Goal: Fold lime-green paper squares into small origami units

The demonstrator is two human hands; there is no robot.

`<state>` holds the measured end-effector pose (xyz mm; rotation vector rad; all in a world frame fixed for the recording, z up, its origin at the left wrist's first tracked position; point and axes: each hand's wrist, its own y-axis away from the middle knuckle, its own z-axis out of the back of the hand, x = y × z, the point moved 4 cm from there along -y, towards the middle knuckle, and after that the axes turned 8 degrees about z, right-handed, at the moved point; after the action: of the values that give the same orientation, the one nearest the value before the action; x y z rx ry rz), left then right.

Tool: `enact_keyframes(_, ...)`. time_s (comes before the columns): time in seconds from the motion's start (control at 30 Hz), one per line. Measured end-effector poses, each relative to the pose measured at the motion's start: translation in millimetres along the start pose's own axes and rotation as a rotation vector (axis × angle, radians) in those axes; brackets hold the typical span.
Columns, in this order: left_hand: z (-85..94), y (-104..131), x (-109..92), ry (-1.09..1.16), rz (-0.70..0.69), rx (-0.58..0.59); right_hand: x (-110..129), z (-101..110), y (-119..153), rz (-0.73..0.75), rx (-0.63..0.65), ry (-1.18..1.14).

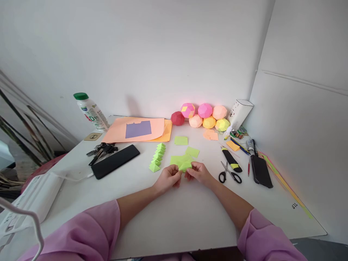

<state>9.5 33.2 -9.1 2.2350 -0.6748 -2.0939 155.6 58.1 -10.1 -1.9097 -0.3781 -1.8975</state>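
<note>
Between my left hand [169, 176] and my right hand [200, 172] is a small piece of light green paper [185, 166], pinched at its two sides. Both hands are closed on it, low over the table's middle. Behind it lies a larger green sheet [176, 159], partly hidden by my fingers. A loose green square [192, 151] and a small stack of green paper [181, 140] lie farther back. To the left of my left hand runs a row of folded green paper pieces [157, 157], their points upward.
Scissors [228, 173] and a utility knife [231, 159] lie right of my right hand, near a black phone [261, 171]. Several faceted paper balls [204, 111] stand against the wall. On the left are orange sheets [116, 129], keys [102, 149], a black power bank [115, 161] and a bottle [92, 112].
</note>
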Motion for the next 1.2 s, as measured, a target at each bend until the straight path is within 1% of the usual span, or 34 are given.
enact_keyframes(0.13, -0.6, -0.6, 1.2, -0.011, -0.017, 0.028, -1.1, -0.4, 0.3, -0.002, 0.017, -0.010)
enact_keyframes(0.27, -1.3, -0.6, 1.0, -0.051, -0.019, 0.024, -2.8, -2.5, 1.0, -0.010, 0.052, -0.001)
enact_keyframes(0.47, -2.3, 0.6, -0.6, -0.082, -0.004, 0.028, 2.5, -3.3, 1.3, 0.002, 0.017, -0.021)
enact_keyframes(0.63, -1.5, 1.7, -0.9, -0.021, -0.031, 0.048, 8.2, -1.3, 0.4, 0.011, -0.027, -0.051)
enact_keyframes(0.73, -0.6, 1.9, -2.9, 0.061, -0.082, 0.044, 9.1, 0.6, 0.1, 0.013, -0.059, -0.055)
enact_keyframes(0.8, -0.4, 1.1, -3.8, 0.100, -0.114, 0.032, 7.8, 0.1, 0.4, 0.000, -0.049, -0.049)
enact_keyframes(0.9, -1.0, -1.8, -2.5, 0.125, -0.128, 0.031, 4.2, -1.9, 1.2, -0.014, -0.023, -0.038)
enact_keyframes(1.0, -1.2, -4.3, -0.7, 0.161, -0.143, 0.057, 2.1, -2.7, 2.3, 0.032, -0.044, -0.027)
enact_keyframes(1.13, 0.5, -4.4, -0.4, 0.179, -0.142, 0.059, 4.2, -3.0, 4.6, 0.171, -0.122, -0.014)
enact_keyframes(1.2, 0.7, -3.3, -1.5, 0.170, -0.136, 0.058, 6.7, -3.9, 5.9, 0.238, -0.136, 0.054)
